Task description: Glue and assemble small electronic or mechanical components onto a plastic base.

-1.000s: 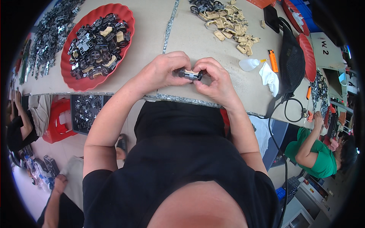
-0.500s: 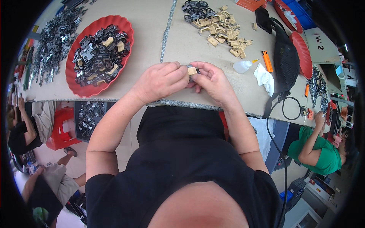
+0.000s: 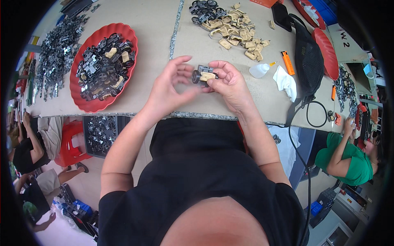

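Between thumb and fingers, my right hand point(image 3: 230, 85) holds a small toy vehicle point(image 3: 204, 76) over the table near its front edge. The toy has a grey-black frame, a black wheel on its left side and a tan piece fitted to it. Just left of it, my left hand point(image 3: 170, 92) is open with fingers spread, slightly blurred and apart from the toy. On the left, a red scalloped bowl point(image 3: 75, 91) is heaped with similar black wheeled pieces, some with tan parts. Ahead lie a pile of tan plastic parts point(image 3: 242, 29) and black wheeled frames point(image 3: 204, 11).
Grey parts point(image 3: 59, 53) are heaped at far left. To my right are a white squeeze bottle point(image 3: 259, 71), an orange cutter point(image 3: 287, 62), a white cloth point(image 3: 285, 84), a black bag point(image 3: 308, 59) and a phone point(image 3: 281, 17). Co-workers sit at both sides, one in a green shirt point(image 3: 349, 160).
My left hand has let go of the toy vehicle and drawn away leftward, its fingers opening. The toy stays in my right hand, now more exposed. The whole view has shifted slightly.
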A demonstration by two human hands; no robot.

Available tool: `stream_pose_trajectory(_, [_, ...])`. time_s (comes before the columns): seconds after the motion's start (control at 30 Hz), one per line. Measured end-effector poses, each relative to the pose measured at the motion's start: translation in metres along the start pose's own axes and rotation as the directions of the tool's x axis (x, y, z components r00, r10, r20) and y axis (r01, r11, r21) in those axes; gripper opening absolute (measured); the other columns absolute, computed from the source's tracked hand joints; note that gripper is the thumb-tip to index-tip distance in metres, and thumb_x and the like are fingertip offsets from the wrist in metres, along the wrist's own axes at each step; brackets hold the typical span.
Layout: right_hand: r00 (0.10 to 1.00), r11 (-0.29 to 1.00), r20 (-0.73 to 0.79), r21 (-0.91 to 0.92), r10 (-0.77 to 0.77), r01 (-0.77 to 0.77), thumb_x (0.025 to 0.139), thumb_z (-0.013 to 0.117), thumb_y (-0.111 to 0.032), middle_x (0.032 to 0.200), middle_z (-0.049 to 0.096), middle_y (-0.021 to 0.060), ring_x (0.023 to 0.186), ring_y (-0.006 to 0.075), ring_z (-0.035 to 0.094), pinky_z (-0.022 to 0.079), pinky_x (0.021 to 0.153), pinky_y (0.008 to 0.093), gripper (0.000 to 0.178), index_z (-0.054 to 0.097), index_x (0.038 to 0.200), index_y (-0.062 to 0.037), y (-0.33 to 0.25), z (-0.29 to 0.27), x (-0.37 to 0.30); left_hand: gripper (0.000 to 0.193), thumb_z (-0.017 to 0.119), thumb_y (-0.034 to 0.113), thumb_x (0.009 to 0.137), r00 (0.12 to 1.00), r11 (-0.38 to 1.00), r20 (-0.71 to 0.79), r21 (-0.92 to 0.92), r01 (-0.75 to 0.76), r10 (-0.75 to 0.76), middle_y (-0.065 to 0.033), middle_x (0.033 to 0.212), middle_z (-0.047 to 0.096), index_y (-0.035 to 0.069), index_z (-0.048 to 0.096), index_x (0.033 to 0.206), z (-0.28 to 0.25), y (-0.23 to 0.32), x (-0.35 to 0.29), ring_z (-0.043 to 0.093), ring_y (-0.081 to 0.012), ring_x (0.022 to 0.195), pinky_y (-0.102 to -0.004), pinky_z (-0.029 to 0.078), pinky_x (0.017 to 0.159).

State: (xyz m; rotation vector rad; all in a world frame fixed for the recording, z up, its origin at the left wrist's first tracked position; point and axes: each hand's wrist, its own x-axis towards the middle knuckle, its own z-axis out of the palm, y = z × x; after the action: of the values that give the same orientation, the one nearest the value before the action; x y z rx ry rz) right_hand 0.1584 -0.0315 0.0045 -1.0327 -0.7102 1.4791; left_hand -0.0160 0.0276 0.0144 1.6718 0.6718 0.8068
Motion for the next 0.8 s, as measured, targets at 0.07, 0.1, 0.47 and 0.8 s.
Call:
stream_pose_trajectory(0.07, [1.0, 0.999, 0.0, -0.034, -0.031, 0.031, 0.079, 0.056, 0.006, 0.095, 0.059, 0.0102, 0.081, 0.0128, 0.06, 0.053, 0.071, 0.0262, 0.035, 0.044, 0.112, 0.0023, 0.002, 0.001, 0.0, 0.043, 0.058, -0.005, 0.079, 0.971, 0.947, 0.01, -0.22, 0.236, -0.239, -0.0085, 0.098, 0.053, 0.0, 0.041, 0.119, 0.011, 0.006, -0.002, 0.054, -0.0099, 0.09, -0.0245, 0.048, 0.077])
stream_pose_trajectory(0.1, [0.999, 0.998, -0.001, -0.049, -0.037, 0.037, 0.079, 0.056, 0.006, 0.096, 0.059, 0.0104, 0.082, 0.0126, 0.06, 0.053, 0.072, 0.0262, 0.036, 0.044, 0.113, 0.0025, 0.002, 0.003, -0.001, 0.042, 0.058, -0.006, 0.079, 0.966, 0.932, -0.018, -0.267, 0.243, -0.257, -0.0083, 0.098, 0.053, -0.001, 0.042, 0.117, 0.017, 0.007, -0.002, 0.054, -0.0098, 0.09, -0.0239, 0.048, 0.077])
stream_pose_trajectory(0.47, [0.998, 0.988, -0.002, -0.144, -0.058, 0.057, 0.078, 0.056, 0.006, 0.099, 0.059, 0.0091, 0.088, 0.0114, 0.058, 0.049, 0.078, 0.0246, 0.038, 0.046, 0.114, 0.0052, 0.006, 0.005, -0.002, 0.035, 0.053, -0.011, 0.078, 0.965, 0.882, -0.097, -0.436, 0.178, -0.242, -0.0078, 0.097, 0.054, -0.004, 0.045, 0.111, 0.027, -0.003, -0.003, 0.056, -0.0099, 0.088, -0.0219, 0.048, 0.078])
stream_pose_trajectory(0.8, [0.999, 0.977, -0.046, -0.213, -0.023, 0.012, 0.077, 0.057, 0.005, 0.101, 0.059, 0.0077, 0.091, 0.0092, 0.056, 0.046, 0.08, 0.0221, 0.038, 0.047, 0.114, 0.0042, 0.007, 0.007, -0.002, 0.037, 0.055, -0.011, 0.076, 0.953, 0.89, -0.107, -0.399, 0.22, -0.283, -0.0073, 0.099, 0.054, -0.003, 0.046, 0.11, 0.027, -0.007, -0.002, 0.055, -0.0086, 0.088, -0.0207, 0.047, 0.077])
